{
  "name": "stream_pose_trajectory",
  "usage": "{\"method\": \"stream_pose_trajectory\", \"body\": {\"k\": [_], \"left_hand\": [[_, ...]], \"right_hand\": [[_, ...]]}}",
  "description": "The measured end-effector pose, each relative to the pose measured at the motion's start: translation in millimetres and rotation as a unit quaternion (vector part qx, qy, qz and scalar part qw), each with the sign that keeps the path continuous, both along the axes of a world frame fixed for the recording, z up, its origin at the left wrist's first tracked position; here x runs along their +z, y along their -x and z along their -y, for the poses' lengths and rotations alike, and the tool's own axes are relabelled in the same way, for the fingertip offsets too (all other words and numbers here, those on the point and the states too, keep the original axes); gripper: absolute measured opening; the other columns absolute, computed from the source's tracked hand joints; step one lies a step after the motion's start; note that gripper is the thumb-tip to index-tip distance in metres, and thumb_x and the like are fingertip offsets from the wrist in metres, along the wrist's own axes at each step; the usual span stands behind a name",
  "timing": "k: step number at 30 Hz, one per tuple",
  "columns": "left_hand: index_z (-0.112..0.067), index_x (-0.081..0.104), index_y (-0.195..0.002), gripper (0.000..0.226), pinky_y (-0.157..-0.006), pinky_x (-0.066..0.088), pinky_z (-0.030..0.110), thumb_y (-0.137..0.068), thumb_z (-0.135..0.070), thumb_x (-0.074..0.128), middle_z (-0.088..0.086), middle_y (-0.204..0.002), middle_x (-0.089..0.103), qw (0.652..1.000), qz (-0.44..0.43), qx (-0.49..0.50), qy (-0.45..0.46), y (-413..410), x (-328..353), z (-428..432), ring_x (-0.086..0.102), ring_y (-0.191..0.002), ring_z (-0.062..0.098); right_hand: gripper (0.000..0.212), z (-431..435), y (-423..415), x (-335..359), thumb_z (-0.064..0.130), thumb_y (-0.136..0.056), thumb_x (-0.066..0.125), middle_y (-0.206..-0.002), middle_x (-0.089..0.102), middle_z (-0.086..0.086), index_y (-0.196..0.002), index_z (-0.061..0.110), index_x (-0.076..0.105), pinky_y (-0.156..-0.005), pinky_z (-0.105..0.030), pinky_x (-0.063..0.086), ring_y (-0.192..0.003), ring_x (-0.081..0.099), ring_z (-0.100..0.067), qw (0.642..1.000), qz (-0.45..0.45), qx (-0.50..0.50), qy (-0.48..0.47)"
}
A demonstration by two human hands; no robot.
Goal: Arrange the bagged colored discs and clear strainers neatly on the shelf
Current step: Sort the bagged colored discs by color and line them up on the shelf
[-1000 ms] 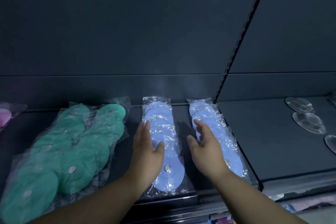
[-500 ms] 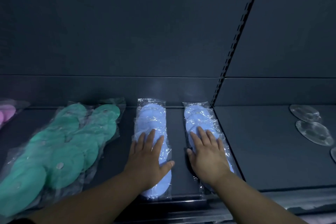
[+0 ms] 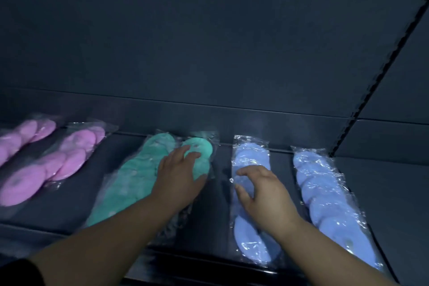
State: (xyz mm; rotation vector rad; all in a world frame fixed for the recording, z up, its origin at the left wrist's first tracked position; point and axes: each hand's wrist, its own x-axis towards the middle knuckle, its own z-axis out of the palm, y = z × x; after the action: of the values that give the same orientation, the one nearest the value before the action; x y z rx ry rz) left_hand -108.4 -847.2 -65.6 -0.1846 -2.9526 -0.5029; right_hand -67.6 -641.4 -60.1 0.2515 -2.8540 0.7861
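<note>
Two blue bags (image 3: 334, 204) lie straight at four o'clock on the shelf (image 3: 394, 204); overlapping green bags (image 3: 139, 176) under the left hand (image 3: 178, 176)'s flat fingers and skewed pink bags (image 3: 69, 158) at nine o'clock seemingly remain, while whether the right hand (image 3: 264, 193)'s curled fingers hold anything is unclear.

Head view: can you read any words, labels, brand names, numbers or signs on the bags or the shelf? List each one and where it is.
No readable text anywhere in this view.
Pink disc bags: motion-blurred, no print seen.
Green disc bags: blurred, no print seen.
Blue disc bags: fairly sharp, only glare on clear plastic.
Shelf and back panel: plain dark, no tag or sign.
</note>
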Motion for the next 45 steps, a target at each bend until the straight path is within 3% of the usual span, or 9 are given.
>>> {"method": "stream_pose_trajectory", "body": {"k": [6, 9, 13, 16, 27, 30, 35, 39, 45], "left_hand": [[-0.014, 0.053, -0.132, 0.055, -0.114, 0.019, 0.027, -0.082, -0.035, 0.055, 0.011, -0.15, 0.034, 0.995, 0.023, 0.054, -0.078, 17, -3, 107, 0.032, -0.138, 0.027], [-0.012, 0.055, -0.132, 0.059, -0.113, 0.017, 0.023, -0.08, -0.036, 0.043, 0.014, -0.151, 0.034, 0.996, 0.041, -0.028, -0.075, 20, -13, 143, 0.033, -0.138, 0.032], [-0.023, 0.044, -0.141, 0.079, -0.119, 0.011, 0.03, -0.078, -0.059, 0.014, 0.002, -0.157, 0.022, 0.983, 0.083, -0.147, -0.068, 28, -26, 163, 0.018, -0.145, 0.02], [-0.035, 0.029, -0.147, 0.052, -0.119, 0.001, 0.033, -0.096, -0.049, 0.024, -0.012, -0.16, 0.006, 0.977, 0.111, -0.181, -0.029, 32, -29, 163, 0.001, -0.147, 0.011], [-0.044, 0.016, -0.148, 0.063, -0.118, -0.011, 0.043, -0.09, -0.068, 0.028, -0.015, -0.159, -0.009, 0.96, 0.143, -0.227, 0.081, 32, -42, 176, -0.014, -0.146, 0.012], [-0.045, 0.016, -0.147, 0.067, -0.117, -0.012, 0.043, -0.087, -0.073, 0.022, -0.015, -0.159, -0.008, 0.961, 0.135, -0.224, 0.087, 38, -38, 180, -0.013, -0.146, 0.012], [-0.042, 0.021, -0.147, 0.097, -0.117, -0.011, 0.042, -0.06, -0.079, -0.001, -0.013, -0.16, -0.003, 0.965, 0.123, -0.212, 0.095, 45, -30, 182, -0.009, -0.147, 0.013], [-0.03, 0.028, -0.148, 0.068, -0.118, 0.004, 0.029, -0.09, -0.065, 0.027, -0.008, -0.159, 0.015, 0.979, 0.071, -0.19, -0.023, 25, -15, 147, 0.011, -0.146, 0.013], [-0.02, 0.012, -0.151, 0.068, -0.111, 0.027, 0.024, -0.096, -0.034, 0.049, -0.002, -0.155, 0.02, 0.947, 0.226, -0.147, -0.175, -15, -19, 95, 0.031, -0.137, 0.016]], "right_hand": [[0.038, 91, 8, -10, 0.039, -0.084, 0.058, -0.123, 0.057, 0.005, -0.119, 0.024, 0.061, -0.1, -0.021, 0.038, -0.114, 0.054, -0.017, 0.999, 0.018, 0.023, 0.02], [0.067, 142, 8, -18, 0.063, -0.077, 0.035, -0.142, 0.044, 0.003, -0.13, 0.026, 0.053, -0.11, -0.018, 0.02, -0.132, 0.04, -0.018, 0.999, 0.036, -0.019, 0.015], [0.063, 193, 9, -33, 0.06, -0.091, 0.028, -0.16, 0.007, 0.004, -0.147, 0.032, 0.024, -0.12, -0.04, 0.006, -0.148, 0.002, -0.022, 0.986, 0.131, -0.096, -0.028], [0.06, 204, 9, -39, 0.058, -0.095, 0.026, -0.161, -0.004, 0.009, -0.149, 0.036, 0.016, -0.119, -0.047, 0.003, -0.148, -0.006, -0.023, 0.977, 0.169, -0.122, -0.05], [0.088, 160, 11, -38, 0.086, -0.073, 0.014, -0.161, -0.001, 0.013, -0.149, 0.041, 0.013, -0.12, -0.041, 0.005, -0.148, -0.002, -0.018, 0.975, 0.179, -0.077, -0.103], [0.072, 154, 11, -37, 0.066, -0.089, 0.039, -0.161, 0.003, 0.012, -0.15, 0.037, 0.015, -0.119, -0.034, 0.005, -0.148, -0.001, -0.017, 0.981, 0.166, -0.056, -0.082], [0.1, 142, 8, -32, 0.069, -0.07, 0.064, -0.155, 0.026, 0.005, -0.15, 0.025, 0.023, -0.119, -0.034, 0.021, -0.144, 0.022, -0.015, 0.985, 0.12, -0.113, 0.054], [0.092, 134, 0, -34, 0.065, -0.063, 0.075, -0.13, 0.048, 0.0, -0.135, 0.022, 0.039, -0.1, -0.035, 0.045, -0.118, 0.052, -0.019, 0.96, 0.101, -0.234, 0.113], [0.069, 129, -5, -38, 0.041, -0.062, 0.087, -0.1, 0.06, 0.009, -0.109, 0.031, 0.038, -0.077, -0.023, 0.042, -0.089, 0.06, -0.013, 0.943, 0.133, -0.26, 0.163]]}}
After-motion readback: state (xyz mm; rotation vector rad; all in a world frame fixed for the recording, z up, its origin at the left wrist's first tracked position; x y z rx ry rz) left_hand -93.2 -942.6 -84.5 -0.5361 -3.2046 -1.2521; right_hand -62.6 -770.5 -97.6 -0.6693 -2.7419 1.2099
